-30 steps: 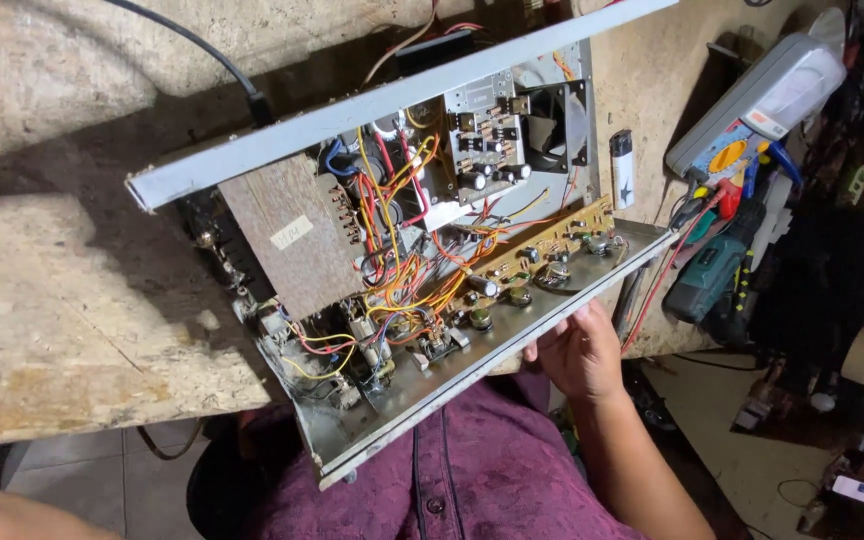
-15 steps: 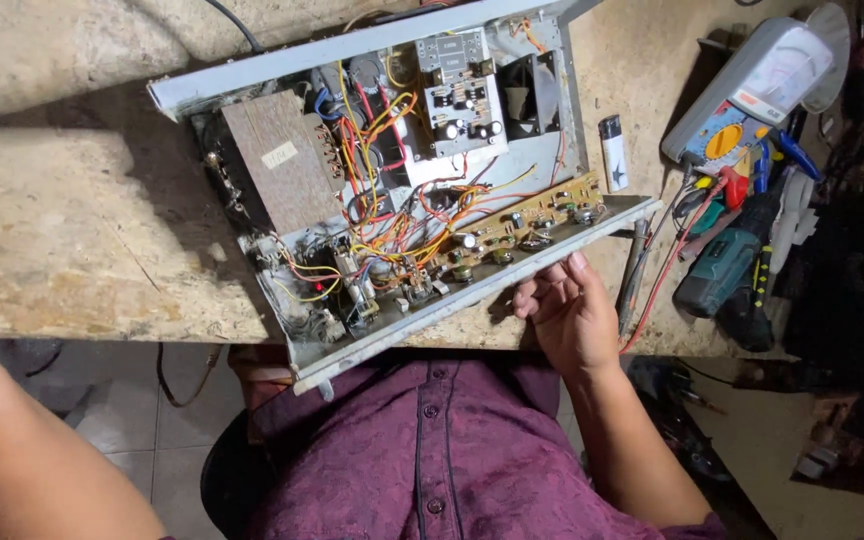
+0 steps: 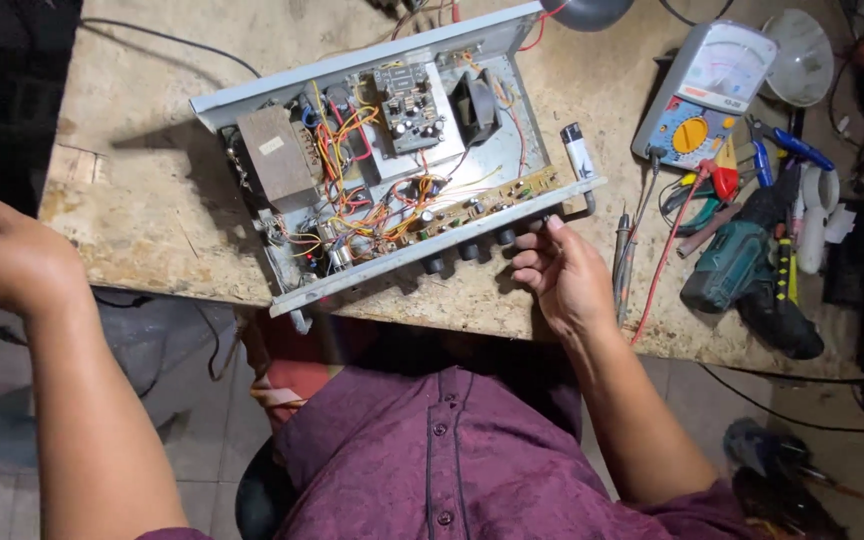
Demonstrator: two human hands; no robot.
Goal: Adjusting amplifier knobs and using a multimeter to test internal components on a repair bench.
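An opened grey metal amplifier chassis (image 3: 392, 140) lies on the worn wooden workbench (image 3: 142, 190), its inside full of orange, red and yellow wires, a boxy transformer and circuit boards. My right hand (image 3: 562, 275) rests at the chassis's front panel, fingertips touching the black knobs near its right end. My left hand (image 3: 2, 255) is off the bench at the far left, fingers curled loosely, nothing visible in it.
An analog multimeter (image 3: 702, 90) with red and black probe leads lies right of the chassis. Pliers, screwdrivers and a green cordless drill (image 3: 737, 265) crowd the bench's right side. A white lighter (image 3: 577, 150) lies beside the chassis. A black cable (image 3: 167, 40) runs across the bench's back left.
The view has swung, so the chassis now sits higher in frame. My left hand and forearm have come fully into view at the left. My right hand stays at the front panel.
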